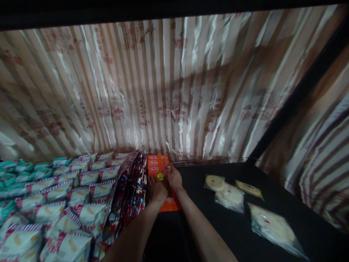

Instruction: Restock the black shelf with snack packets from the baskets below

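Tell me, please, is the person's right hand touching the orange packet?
Touching. The head view shows the right hand resting on the orange packet, fingers laid over its right edge, with no gap between them.

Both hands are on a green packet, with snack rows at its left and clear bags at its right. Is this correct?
No. The head view shows the packet is orange, not green. The left hand and right hand are both on it, snack rows at its left, clear bags at its right.
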The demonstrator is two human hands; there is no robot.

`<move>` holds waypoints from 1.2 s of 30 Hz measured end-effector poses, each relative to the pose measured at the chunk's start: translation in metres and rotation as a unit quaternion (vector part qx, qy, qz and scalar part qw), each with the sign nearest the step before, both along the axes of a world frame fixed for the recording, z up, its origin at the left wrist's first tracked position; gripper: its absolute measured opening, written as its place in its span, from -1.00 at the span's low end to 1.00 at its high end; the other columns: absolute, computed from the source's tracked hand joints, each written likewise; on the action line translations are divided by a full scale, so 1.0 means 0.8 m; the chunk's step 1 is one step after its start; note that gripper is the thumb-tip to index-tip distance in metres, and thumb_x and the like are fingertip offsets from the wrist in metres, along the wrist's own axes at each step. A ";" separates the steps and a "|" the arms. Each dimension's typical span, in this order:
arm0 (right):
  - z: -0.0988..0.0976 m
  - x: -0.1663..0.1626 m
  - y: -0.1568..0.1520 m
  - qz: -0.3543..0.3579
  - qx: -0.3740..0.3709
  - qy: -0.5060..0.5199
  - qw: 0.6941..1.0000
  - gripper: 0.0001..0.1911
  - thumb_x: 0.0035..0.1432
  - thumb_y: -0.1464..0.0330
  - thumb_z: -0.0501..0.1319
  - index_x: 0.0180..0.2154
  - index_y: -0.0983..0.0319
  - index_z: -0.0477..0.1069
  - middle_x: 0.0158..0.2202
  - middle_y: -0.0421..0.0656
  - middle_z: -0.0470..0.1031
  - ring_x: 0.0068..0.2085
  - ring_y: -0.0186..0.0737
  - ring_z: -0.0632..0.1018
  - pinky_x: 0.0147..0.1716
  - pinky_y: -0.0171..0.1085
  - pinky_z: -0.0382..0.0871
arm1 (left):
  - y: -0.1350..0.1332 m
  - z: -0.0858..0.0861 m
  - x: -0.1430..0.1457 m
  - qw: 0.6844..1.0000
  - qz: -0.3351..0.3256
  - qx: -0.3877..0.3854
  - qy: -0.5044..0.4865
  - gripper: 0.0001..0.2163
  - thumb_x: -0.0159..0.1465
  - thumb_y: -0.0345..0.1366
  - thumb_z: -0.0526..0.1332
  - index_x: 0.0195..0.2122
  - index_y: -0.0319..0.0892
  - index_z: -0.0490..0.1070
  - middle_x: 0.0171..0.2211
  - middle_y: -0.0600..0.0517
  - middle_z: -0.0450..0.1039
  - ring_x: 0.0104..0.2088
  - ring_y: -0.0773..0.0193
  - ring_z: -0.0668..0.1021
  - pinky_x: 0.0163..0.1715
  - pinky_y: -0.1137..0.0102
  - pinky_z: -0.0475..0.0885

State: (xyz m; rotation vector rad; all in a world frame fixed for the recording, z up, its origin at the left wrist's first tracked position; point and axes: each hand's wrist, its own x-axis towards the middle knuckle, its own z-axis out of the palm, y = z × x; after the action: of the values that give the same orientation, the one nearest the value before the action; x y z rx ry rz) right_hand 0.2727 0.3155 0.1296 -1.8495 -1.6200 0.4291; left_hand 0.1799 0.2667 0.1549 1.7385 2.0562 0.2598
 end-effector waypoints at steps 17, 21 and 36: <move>-0.003 -0.013 0.005 0.110 -0.059 -0.211 0.969 -0.52 0.28 0.21 -0.14 0.17 0.15 0.18 0.29 -0.11 0.01 0.29 -0.09 0.00 0.16 -0.07 -0.02 | 0.003 -0.004 -0.001 0.999 0.006 -0.019 -0.026 -0.50 0.28 -0.34 -0.12 0.22 -0.44 -0.01 0.30 -0.23 -0.15 0.29 0.06 -0.07 0.24 0.21 -0.07; -0.010 -0.014 0.002 0.070 -0.026 -0.184 0.980 -0.51 0.28 0.22 -0.15 0.20 0.16 0.12 0.29 -0.11 0.02 0.30 -0.12 -0.01 0.14 -0.10 0.06 | 0.001 -0.003 -0.003 0.999 0.005 -0.021 -0.025 -0.48 0.24 -0.35 -0.05 0.22 -0.41 -0.01 0.30 -0.21 -0.15 0.30 0.05 -0.08 0.24 0.20 -0.05; -0.027 0.022 -0.070 0.022 0.042 -0.156 0.987 -0.58 0.24 0.39 -0.09 -0.02 0.42 0.38 0.00 0.07 0.45 0.12 -0.15 0.36 0.19 -0.19 0.01 | -0.041 0.015 0.016 0.997 -0.050 0.056 -0.004 -0.52 0.25 -0.33 -0.09 0.18 -0.41 0.13 0.28 -0.23 -0.07 0.29 0.01 -0.04 0.24 0.16 -0.10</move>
State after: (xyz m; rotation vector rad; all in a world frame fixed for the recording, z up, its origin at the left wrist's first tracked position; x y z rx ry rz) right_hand 0.2901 0.2598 0.1077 -1.8906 -1.8566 0.0876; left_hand 0.1927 0.2339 0.1671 1.8970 1.9763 0.3567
